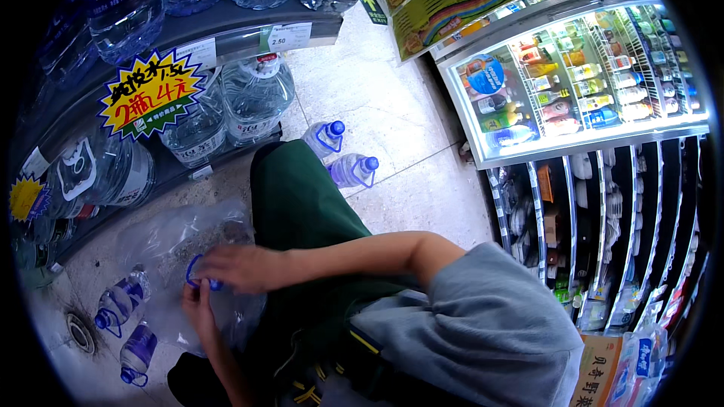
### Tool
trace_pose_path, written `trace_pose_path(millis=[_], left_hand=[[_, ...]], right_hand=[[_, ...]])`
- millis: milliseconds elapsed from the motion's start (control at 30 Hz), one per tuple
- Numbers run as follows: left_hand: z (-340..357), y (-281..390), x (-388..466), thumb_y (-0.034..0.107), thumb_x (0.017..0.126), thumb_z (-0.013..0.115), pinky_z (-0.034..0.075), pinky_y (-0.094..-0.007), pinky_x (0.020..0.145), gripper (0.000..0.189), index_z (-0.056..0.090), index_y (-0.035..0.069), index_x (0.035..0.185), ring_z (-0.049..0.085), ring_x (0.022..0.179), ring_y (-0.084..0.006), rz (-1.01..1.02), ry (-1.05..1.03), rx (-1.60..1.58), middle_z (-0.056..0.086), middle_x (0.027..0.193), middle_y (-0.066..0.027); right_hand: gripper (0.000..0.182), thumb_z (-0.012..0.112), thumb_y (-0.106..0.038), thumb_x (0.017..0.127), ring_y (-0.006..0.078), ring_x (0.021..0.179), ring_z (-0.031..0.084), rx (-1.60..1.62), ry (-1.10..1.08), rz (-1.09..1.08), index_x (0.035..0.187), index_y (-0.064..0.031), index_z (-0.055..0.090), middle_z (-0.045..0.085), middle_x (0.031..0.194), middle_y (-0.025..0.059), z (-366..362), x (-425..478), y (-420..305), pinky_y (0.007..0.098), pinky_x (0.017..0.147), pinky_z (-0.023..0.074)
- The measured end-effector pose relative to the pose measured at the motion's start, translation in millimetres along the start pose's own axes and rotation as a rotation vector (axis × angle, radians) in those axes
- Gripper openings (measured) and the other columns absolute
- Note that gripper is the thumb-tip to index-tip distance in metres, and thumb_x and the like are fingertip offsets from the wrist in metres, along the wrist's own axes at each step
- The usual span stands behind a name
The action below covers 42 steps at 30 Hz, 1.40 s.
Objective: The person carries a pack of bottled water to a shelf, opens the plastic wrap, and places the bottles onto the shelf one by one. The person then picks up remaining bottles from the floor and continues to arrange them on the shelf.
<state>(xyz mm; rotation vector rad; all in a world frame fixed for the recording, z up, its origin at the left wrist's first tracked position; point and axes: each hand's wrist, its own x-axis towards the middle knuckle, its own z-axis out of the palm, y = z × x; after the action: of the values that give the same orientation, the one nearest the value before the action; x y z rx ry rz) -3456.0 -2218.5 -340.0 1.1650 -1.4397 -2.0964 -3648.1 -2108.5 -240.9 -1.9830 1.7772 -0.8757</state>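
Observation:
My left hand pinches at a blue carry handle beside a blue bottle cap. My right hand, blurred, reaches over the same cap and handle from the other side; its fingertips' grip is unclear. Clear plastic film lies crumpled around and beneath both hands, and whatever body hangs under the handle is hidden. On the floor left of the film lie two water bottles with purple labels and blue caps, one higher and one lower.
Two more handled bottles, one and another, stand beyond my green-trousered knee. Shelving with large water bottles and price signs runs along the upper left. A lit drinks cooler is at right. A round floor drain sits at lower left.

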Motion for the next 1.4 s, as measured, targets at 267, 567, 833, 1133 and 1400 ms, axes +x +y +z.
trace_pose_path(millis=[267,567,833,1133,1400], left_hand=[[-17.2,64.3,-110.4,0.025,0.082,0.065,0.047,-0.0442,0.085,0.034,0.063,0.001,0.106,0.061,0.096,-0.035,0.063,-0.604,1.34,0.065,0.101,-0.0193],[-27.1,34.2,-125.1,0.029,0.092,0.054,0.048,-0.0502,0.069,0.031,0.065,0.001,0.101,0.061,0.078,-0.041,0.079,-0.331,1.351,0.065,0.085,-0.0247],[-41.9,78.2,-137.3,0.03,0.092,0.054,0.048,-0.0492,0.07,0.033,0.065,0.002,0.105,0.062,0.08,-0.043,0.124,-0.22,1.398,0.065,0.09,-0.0258],[-228.9,125.8,-297.3,0.023,0.089,0.058,0.044,-0.0405,0.096,0.035,0.063,0.009,0.121,0.061,0.104,-0.0313,-0.357,0.5,1.063,0.066,0.113,-0.0194],[-312.9,102.2,-394.1,0.028,0.085,0.061,0.048,-0.0426,0.085,0.039,0.062,0.011,0.121,0.062,0.101,-0.0325,-0.645,1.086,1.222,0.065,0.113,-0.0178]], right_hand=[[0.057,0.076,-0.018,0.065,0.0325,0.114,0.047,-0.027,-0.236,-0.017,0.115,-0.005,0.05,0.049,0.12,0.0155,84.3,23.0,30.6,0.0424,0.093,0.0431],[0.072,0.083,-0.027,0.058,0.0401,0.116,0.048,-0.081,-0.279,0.119,0.117,-0.0027,0.049,0.044,0.127,0.023,75.4,35.3,16.1,0.0463,0.09,0.0473],[0.032,0.078,-0.026,0.064,0.03,0.083,0.064,0.392,-0.271,0.435,0.084,-0.0097,0.059,0.063,0.082,0.0102,46.3,36.4,-22.5,0.0413,0.069,0.0486],[0.032,0.078,-0.032,0.071,0.0197,0.063,0.062,0.866,-0.091,-0.201,0.071,-0.0052,0.061,0.063,0.067,0.0068,-245.5,53.8,-127.2,0.0345,0.054,0.0445],[0.028,0.076,-0.026,0.073,0.0224,0.061,0.062,0.664,-0.071,-0.043,0.078,-0.005,0.06,0.065,0.071,0.0053,-250.3,57.0,-154.9,0.0347,0.054,0.0448]])
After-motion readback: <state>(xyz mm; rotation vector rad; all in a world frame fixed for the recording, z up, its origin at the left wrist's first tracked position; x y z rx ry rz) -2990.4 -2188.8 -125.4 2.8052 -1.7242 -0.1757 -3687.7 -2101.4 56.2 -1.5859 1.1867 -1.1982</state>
